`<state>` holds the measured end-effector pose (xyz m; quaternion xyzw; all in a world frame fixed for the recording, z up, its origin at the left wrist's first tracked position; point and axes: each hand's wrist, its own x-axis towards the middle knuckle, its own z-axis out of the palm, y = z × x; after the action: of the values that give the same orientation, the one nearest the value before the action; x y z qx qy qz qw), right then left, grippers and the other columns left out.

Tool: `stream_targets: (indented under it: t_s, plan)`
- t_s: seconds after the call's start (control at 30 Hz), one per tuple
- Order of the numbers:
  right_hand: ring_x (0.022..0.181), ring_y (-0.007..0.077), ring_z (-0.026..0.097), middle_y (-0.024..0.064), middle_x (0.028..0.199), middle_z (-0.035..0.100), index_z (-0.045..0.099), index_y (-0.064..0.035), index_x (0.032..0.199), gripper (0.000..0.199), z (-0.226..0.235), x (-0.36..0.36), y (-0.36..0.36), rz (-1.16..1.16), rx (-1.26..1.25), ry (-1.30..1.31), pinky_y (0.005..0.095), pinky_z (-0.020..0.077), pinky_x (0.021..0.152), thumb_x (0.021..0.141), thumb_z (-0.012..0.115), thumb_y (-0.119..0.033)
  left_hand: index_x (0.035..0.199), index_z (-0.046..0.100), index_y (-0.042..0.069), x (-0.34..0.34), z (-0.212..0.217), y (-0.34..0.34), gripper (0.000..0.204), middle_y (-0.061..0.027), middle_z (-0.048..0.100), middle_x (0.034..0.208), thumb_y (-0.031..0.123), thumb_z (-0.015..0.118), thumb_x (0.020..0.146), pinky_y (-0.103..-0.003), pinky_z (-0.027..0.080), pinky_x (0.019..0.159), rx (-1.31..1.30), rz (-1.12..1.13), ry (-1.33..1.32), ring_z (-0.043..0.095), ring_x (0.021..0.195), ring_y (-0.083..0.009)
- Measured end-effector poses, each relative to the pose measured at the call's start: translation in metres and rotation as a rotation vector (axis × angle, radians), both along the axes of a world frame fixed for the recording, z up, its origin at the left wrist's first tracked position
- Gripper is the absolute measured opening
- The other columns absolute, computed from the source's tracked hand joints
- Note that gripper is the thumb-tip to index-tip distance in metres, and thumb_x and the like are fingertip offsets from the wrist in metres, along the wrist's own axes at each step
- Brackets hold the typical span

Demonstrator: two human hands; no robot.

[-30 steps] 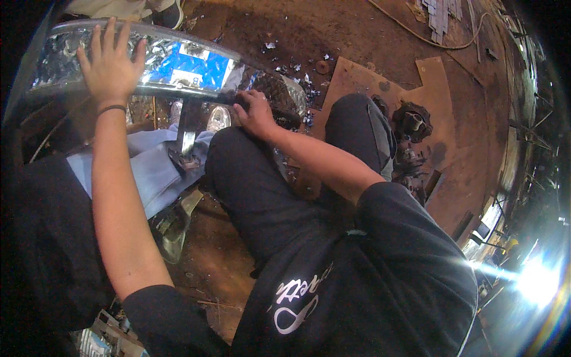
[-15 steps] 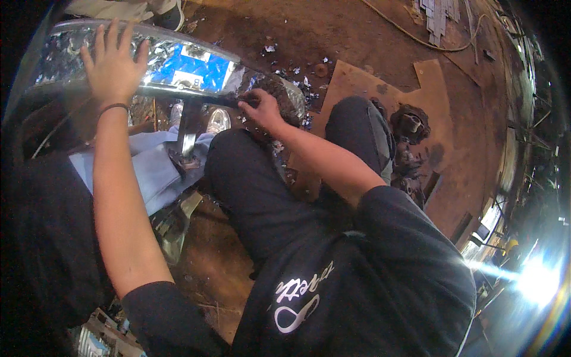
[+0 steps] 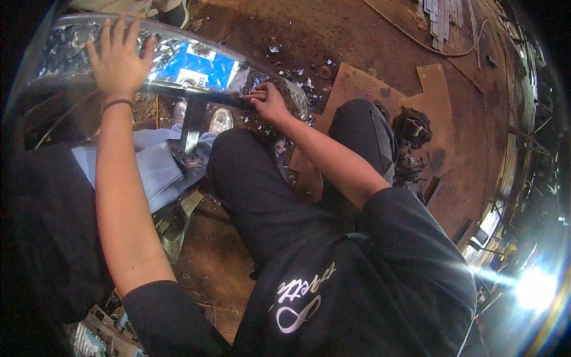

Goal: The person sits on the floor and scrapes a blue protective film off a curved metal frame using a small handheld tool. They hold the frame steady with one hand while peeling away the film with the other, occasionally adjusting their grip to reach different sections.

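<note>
Brown floor [image 3: 267, 24], bright glare [image 3: 536, 290] lower R. Our L hand [image 3: 124, 56] lies on the shiny panel [image 3: 162, 55], fingers spread, that grip released. Our R hand [image 3: 270, 104] is at panel's near edge, twd R end, fingers bent; can't tell if that grip holds anything. Blue patch [image 3: 221, 70] on panel btwn hands; post [image 3: 191, 132] below, shoes [image 3: 221, 120] beside. Scraps [image 3: 273, 49] nr R end; tan sheet [image 3: 351, 86] further R, hose [image 3: 452, 55] up top.
</note>
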<state>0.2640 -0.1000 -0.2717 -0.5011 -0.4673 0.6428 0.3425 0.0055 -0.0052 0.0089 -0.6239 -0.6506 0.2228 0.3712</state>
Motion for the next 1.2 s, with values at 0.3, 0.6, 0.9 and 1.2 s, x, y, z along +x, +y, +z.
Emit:
stream_targets:
  t_s: [0.3,0.6,0.9,1.2]
  plan:
    - [0.114,0.0256,0.070,0.0222,0.115,0.071,0.039,0.0061,0.127,0.041,-0.011,-0.004,0.001,0.010,-0.024,0.080,0.0380,0.0534,0.098,0.091,0.058,0.004,0.149,0.056,0.031,0.001,-0.001,0.001,0.055,0.0037,0.042,0.163,0.057,0.051,0.100,-0.061,0.023,0.122,0.007,0.001,-0.015,0.033,0.153,-0.0236]
    - [0.110,0.0232,0.070,0.0191,0.115,0.075,0.036,0.0005,0.133,0.046,-0.009,0.006,0.013,0.010,-0.137,0.152,0.0368,0.0527,0.097,0.092,0.058,0.005,0.146,0.058,0.030,-0.001,-0.002,0.001,0.055,0.0032,0.044,0.161,0.057,0.053,0.099,-0.061,0.024,0.122,0.015,-0.024,-0.016,0.036,0.151,-0.0236]
    - [0.099,0.0203,0.072,0.0163,0.112,0.077,0.037,0.0001,0.136,0.050,0.001,0.008,0.017,0.075,-0.041,-0.026,0.0364,0.0552,0.084,0.092,0.062,-0.002,0.148,0.057,0.030,-0.006,-0.005,0.002,0.055,0.0029,0.044,0.162,0.057,0.052,0.100,-0.062,0.023,0.122,0.028,-0.055,-0.040,0.035,0.152,-0.0239]
    - [0.098,0.0196,0.071,0.0179,0.112,0.077,0.036,0.0014,0.137,0.052,-0.004,0.009,0.029,0.120,-0.093,-0.038,0.0345,0.0547,0.082,0.092,0.062,-0.001,0.150,0.054,0.030,0.003,0.000,0.002,0.056,0.0033,0.041,0.163,0.057,0.051,0.100,-0.061,0.023,0.122,-0.005,0.001,-0.011,0.033,0.153,-0.0236]
